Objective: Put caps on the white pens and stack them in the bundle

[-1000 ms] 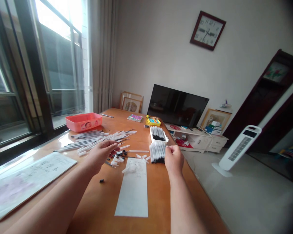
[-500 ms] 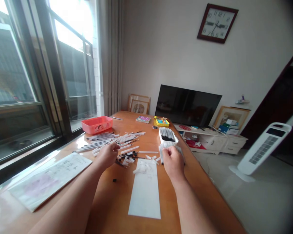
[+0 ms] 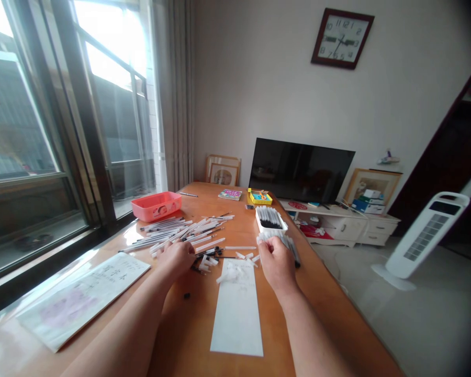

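My right hand (image 3: 275,263) is closed round a bundle of white pens with black tips (image 3: 288,244), held just above the wooden table (image 3: 188,324). A white box (image 3: 270,220) filled with the same pens stands right behind it. My left hand (image 3: 176,256) rests curled on the table at the near edge of a spread of loose white pen barrels (image 3: 180,230); what its fingers hold, if anything, is hidden. Small caps and black pen parts (image 3: 208,257) lie between my hands, at the top of a white paper strip (image 3: 237,314).
A pink tray (image 3: 156,205) sits at the far left by the window. A large printed sheet (image 3: 82,296) lies near left. A colourful booklet (image 3: 230,194) and a yellow box (image 3: 259,197) are at the far end. The table's right edge drops to the floor, where a white fan (image 3: 424,238) stands.
My right hand has closed on the pile of pens that lay in front of the box and lifted it slightly. My left hand has drawn back from the loose barrels and curled.
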A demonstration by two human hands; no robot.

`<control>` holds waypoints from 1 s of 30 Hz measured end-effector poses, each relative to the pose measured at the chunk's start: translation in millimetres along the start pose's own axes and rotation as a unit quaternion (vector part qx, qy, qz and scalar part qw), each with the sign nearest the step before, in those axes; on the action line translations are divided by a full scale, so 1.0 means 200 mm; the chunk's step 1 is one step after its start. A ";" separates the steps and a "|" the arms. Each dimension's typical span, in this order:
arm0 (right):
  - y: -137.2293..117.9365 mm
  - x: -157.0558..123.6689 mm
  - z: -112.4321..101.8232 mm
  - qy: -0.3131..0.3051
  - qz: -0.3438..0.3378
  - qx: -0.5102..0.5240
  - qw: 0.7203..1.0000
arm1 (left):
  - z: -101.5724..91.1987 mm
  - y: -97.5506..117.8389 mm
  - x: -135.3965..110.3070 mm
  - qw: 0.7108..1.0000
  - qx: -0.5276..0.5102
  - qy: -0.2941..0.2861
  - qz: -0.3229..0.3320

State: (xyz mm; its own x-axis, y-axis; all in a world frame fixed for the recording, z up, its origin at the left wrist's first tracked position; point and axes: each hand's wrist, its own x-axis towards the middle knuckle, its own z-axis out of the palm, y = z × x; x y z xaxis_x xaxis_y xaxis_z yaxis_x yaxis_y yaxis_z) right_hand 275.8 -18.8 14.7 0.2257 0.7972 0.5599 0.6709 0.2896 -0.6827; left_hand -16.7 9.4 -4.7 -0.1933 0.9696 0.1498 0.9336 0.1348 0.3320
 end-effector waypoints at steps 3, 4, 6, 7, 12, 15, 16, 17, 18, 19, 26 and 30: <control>0.00 0.00 0.00 0.000 -0.002 -0.002 1.000 | 0.01 -0.01 0.01 1.000 -0.008 -0.007 0.004; 0.00 0.00 0.00 -0.001 -0.002 -0.003 1.000 | 0.02 -0.01 0.01 1.000 -0.008 -0.010 0.006; 0.00 0.00 0.00 -0.003 0.002 -0.003 1.000 | 0.03 -0.02 0.02 1.000 -0.005 -0.019 0.010; 0.00 0.00 0.01 -0.004 0.003 -0.002 1.000 | 0.03 -0.02 0.02 1.000 -0.002 -0.024 0.012; 0.02 0.00 0.02 -0.004 0.003 0.002 1.000 | 0.02 -0.02 0.01 0.999 0.009 -0.031 0.026; 0.02 0.00 0.02 -0.005 0.006 0.003 1.000 | 0.01 -0.02 0.00 0.999 0.005 -0.024 0.027; 0.02 0.00 0.02 -0.006 0.008 0.002 1.000 | 0.01 -0.02 0.00 0.999 0.005 -0.023 0.026; 0.02 0.00 0.02 -0.006 0.009 0.002 1.000 | 0.01 -0.02 0.00 0.999 0.005 -0.021 0.025; 0.01 0.01 0.01 -0.006 0.010 0.002 1.000 | 0.00 -0.02 0.00 0.999 0.006 -0.019 0.025; 0.01 0.01 0.01 -0.005 0.010 0.001 1.000 | 0.00 -0.03 0.00 1.000 0.009 -0.015 0.026; 0.00 -0.01 0.02 -0.022 -0.017 -0.004 1.000 | -0.12 0.02 -0.04 0.999 -0.023 0.020 0.045; -0.05 -0.06 0.06 -0.064 -0.114 -0.017 0.991 | -0.12 0.09 -0.07 0.981 -0.152 0.012 0.124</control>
State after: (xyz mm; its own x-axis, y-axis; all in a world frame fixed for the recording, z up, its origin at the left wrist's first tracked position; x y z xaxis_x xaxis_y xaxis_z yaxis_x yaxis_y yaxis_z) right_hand 258.4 -24.8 9.9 -0.0241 0.7744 0.6323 0.7182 0.4533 -0.5279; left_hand -3.7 -7.3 21.9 0.0183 0.9595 0.2809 0.8208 -0.1749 0.5438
